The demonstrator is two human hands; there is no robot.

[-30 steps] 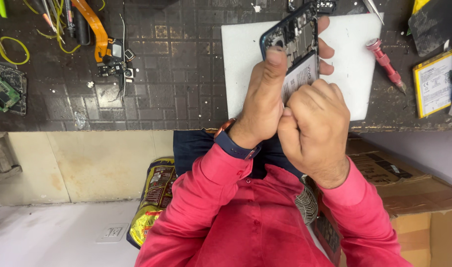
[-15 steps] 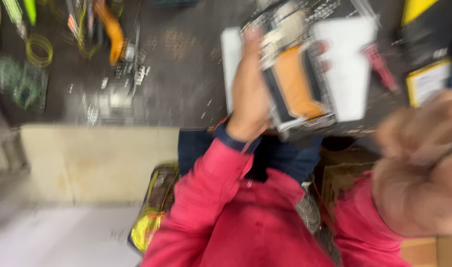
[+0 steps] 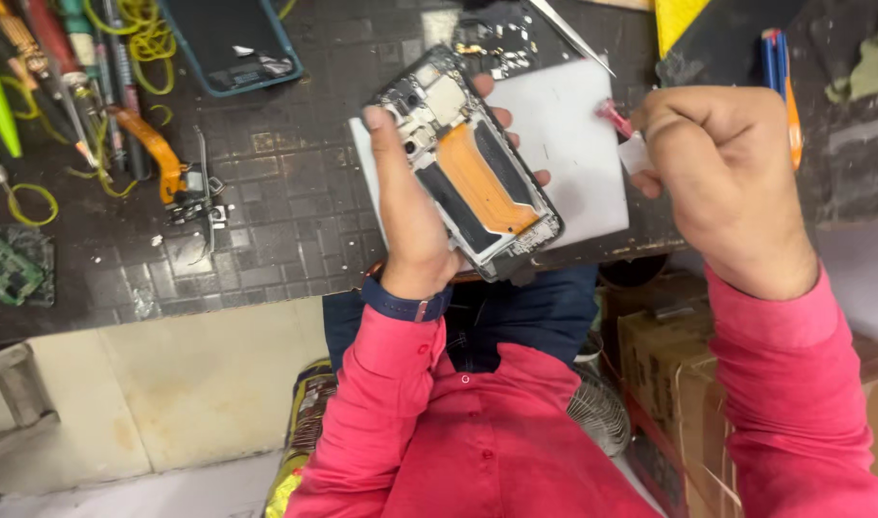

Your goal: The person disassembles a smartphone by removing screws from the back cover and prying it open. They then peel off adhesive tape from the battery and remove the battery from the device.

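1. Phone (image 3: 473, 168), back cover off, sits in my L hand (image 3: 410, 216): thumb runs up its near edge, fingertips wrap round the far side. Orange flex strip and dark battery area face up; camera end points away from me.
2. L hand is closed narrow round the phone, lifted above the white mat (image 3: 573, 163), which lies just under and beyond it.
3. R hand (image 3: 722, 182) is curled into a loose fist, off to the right of the phone, clear of it. A small red-handled screwdriver (image 3: 614, 117) pokes out at the thumb side, w/ a pale scrap at the fingertips; can't tell what that scrap is.
4. Left of my L hand, well apart: orange flex cable (image 3: 151, 153), pile of tools w/ yellow wire (image 3: 146, 34), green circuit board (image 3: 7, 269).
5. Beyond L hand: dark phone case (image 3: 228, 43) w/ teal rim, and a black board (image 3: 501, 38) at the mat's far edge.
6. Beyond R hand: blue-orange pen-like tool (image 3: 780, 72).
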